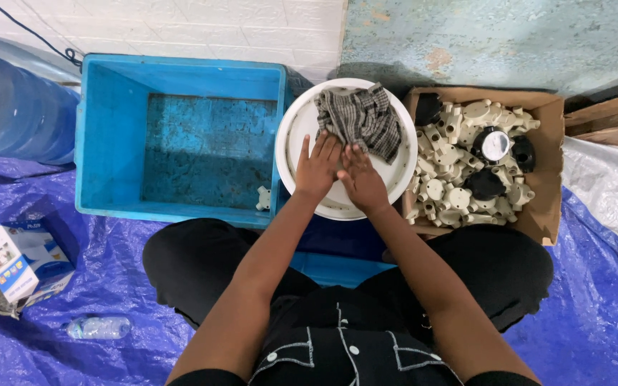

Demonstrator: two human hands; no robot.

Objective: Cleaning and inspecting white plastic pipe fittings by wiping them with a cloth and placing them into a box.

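Both hands lay flat and empty, fingers extended, on the white round lid (302,136). The checked cloth (363,118) sat bunched just beyond the fingertips, far-right. Right hand (361,179) nearer; left hand (317,168) touched its edge.

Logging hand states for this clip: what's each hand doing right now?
Left hand: open, flat on the cloth, holding nothing.
Right hand: open, resting on the white lid, holding nothing.
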